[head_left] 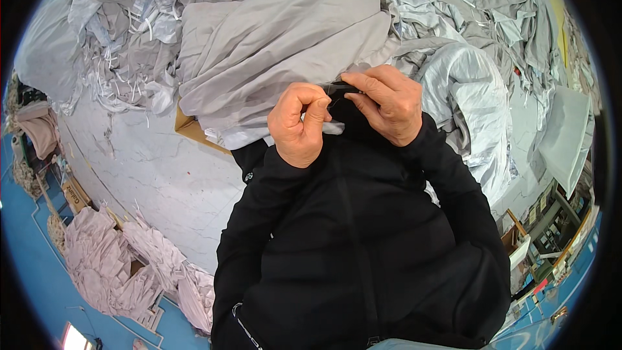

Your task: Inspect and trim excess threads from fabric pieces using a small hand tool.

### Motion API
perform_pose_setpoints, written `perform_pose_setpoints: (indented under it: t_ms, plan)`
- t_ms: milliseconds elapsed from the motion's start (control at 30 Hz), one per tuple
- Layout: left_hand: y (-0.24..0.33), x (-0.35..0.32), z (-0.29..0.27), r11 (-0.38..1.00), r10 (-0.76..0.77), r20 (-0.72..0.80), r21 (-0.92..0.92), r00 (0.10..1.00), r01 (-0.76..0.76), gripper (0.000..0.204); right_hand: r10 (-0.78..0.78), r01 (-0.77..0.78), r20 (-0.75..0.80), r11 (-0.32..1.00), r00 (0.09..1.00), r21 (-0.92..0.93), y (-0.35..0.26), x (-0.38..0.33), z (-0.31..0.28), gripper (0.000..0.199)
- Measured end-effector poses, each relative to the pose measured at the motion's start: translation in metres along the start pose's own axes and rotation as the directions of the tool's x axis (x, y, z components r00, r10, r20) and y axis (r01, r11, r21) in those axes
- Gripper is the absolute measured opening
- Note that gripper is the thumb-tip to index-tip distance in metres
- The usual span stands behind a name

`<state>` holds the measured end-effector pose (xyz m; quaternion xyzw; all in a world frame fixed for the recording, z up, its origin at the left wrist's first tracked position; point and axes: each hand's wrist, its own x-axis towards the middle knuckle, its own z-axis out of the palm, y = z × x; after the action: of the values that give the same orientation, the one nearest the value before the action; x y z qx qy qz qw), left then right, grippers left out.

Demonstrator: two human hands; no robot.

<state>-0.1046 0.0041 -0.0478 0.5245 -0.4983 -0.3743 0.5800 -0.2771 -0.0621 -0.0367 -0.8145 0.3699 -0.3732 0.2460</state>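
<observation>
My left hand (299, 126) is closed in a pinch in front of my chest, thumb against curled fingers. What it pinches, if anything, is too small to make out. Close beside it, my right hand (387, 102) grips a small dark thin object (335, 85) between thumb and fingers. Its tip points toward the left hand, and its kind does not show. Just beyond both hands lies a large heap of grey fabric (285, 39), loosely folded. A bit of white cloth (243, 136) shows under its near edge.
A cardboard box edge (194, 131) sticks out under the grey heap on a white marbled table (162, 175). More grey and pale cloth (476, 104) piles up at the back and right. Pinkish cloth (103, 259) lies lower left. A translucent bin (564, 136) stands right.
</observation>
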Motion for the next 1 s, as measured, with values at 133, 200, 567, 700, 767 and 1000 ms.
perform_pose_setpoints:
  t_ms: [133, 200, 567, 700, 767, 1000]
  plan:
    - [0.0, 0.0, 0.0, 1.0, 0.003, 0.027, 0.001, 1.0, -0.003, 0.007, 0.0, 0.0, 0.004, 1.0, 1.0, -0.021, 0.001, 0.0, 0.002, 0.038]
    - [0.001, 0.001, 0.001, 1.0, 0.017, 0.032, -0.004, 0.999, -0.017, 0.007, -0.005, 0.005, 0.005, 1.0, 1.0, -0.03, -0.001, 0.003, 0.002, 0.038]
    - [0.028, -0.009, -0.094, 0.986, 0.139, -0.383, 0.136, 0.913, -0.093, 0.006, 0.301, -0.295, -0.081, 0.952, 0.95, 0.083, 0.019, 0.0, -0.02, 0.03]
    - [-0.005, -0.042, -0.221, 0.761, -0.03, -0.645, 0.48, 0.764, 0.436, 0.016, 0.391, -0.375, -0.137, 0.918, 0.91, 0.125, 0.057, -0.02, -0.03, 0.027]
    - [-0.038, -0.074, -0.291, 0.472, -0.057, -0.558, 0.715, 0.828, 0.515, 0.021, 0.462, -0.424, -0.122, 0.872, 0.879, 0.245, 0.067, -0.026, -0.022, 0.027]
    - [-0.01, -0.027, -0.236, 0.079, 0.084, -0.365, 0.93, 0.927, 0.359, 0.03, 0.66, -0.583, 0.004, 0.66, 0.751, 0.473, 0.084, -0.033, -0.022, 0.025]
